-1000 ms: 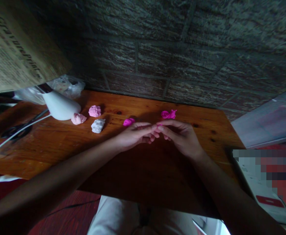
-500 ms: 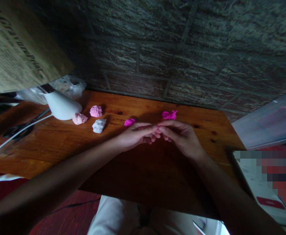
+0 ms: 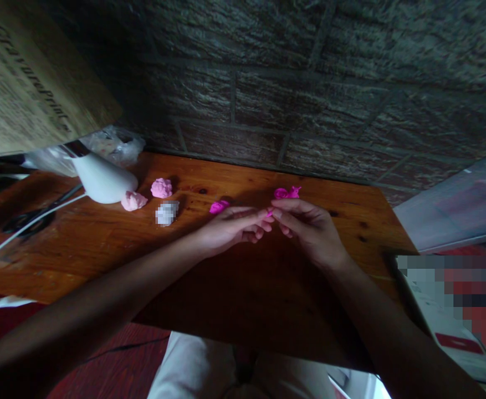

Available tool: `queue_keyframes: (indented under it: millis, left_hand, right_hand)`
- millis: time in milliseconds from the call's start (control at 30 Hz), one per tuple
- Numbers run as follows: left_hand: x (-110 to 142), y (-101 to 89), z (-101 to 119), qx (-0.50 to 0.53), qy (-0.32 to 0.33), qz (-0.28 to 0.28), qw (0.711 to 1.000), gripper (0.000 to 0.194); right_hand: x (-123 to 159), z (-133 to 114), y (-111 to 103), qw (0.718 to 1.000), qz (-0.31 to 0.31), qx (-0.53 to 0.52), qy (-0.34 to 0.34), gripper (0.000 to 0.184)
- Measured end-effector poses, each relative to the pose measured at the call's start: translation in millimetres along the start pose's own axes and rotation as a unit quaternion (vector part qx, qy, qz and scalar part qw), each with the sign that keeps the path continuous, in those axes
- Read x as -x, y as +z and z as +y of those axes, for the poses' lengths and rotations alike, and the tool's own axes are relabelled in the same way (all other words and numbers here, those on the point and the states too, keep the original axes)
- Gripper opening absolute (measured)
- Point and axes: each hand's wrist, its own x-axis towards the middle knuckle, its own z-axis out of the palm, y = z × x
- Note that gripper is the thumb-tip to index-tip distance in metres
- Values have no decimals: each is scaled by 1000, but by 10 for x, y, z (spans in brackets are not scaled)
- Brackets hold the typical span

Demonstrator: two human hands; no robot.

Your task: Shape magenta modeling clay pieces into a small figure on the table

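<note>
A small, thin piece of magenta modelling clay [image 3: 269, 213] shows between my fingertips, above the wooden table. My left hand [image 3: 238, 226] is closed, its thumb and forefinger at the left end of the piece. From the other side my right hand [image 3: 309, 227] pinches it between thumb and forefinger. Just behind my right hand sits a magenta clay figure [image 3: 286, 192] shaped like a snail, with a coiled shell and thin feelers. A lump of magenta clay [image 3: 219, 206] lies behind my left wrist.
To the left lie a pink clay lump [image 3: 162, 188], a paler pink lump [image 3: 134, 201] and a whitish lump [image 3: 167, 213]. A white lamp base [image 3: 105, 180] with a printed shade [image 3: 30, 83], dark scissors [image 3: 30, 219] and a white cable [image 3: 30, 233] stand further left. A stone-patterned wall [image 3: 259, 100] closes the back.
My right thumb and forefinger have opened slightly away from the left fingertips, and the small magenta clay piece between them now shows. The clay on the table stays put.
</note>
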Motion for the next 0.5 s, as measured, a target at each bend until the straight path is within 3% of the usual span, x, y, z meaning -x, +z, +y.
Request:
queue_keyframes:
  millis: [300,500]
  left_hand:
    - [-1,21,-10,-11,36,8,999,42]
    - [-3,36,12,-12,31,30,999,48]
  right_hand:
    - [7,10,18,1000,-6,3,-10,18]
    - [6,9,29,999,29,7,-18,16]
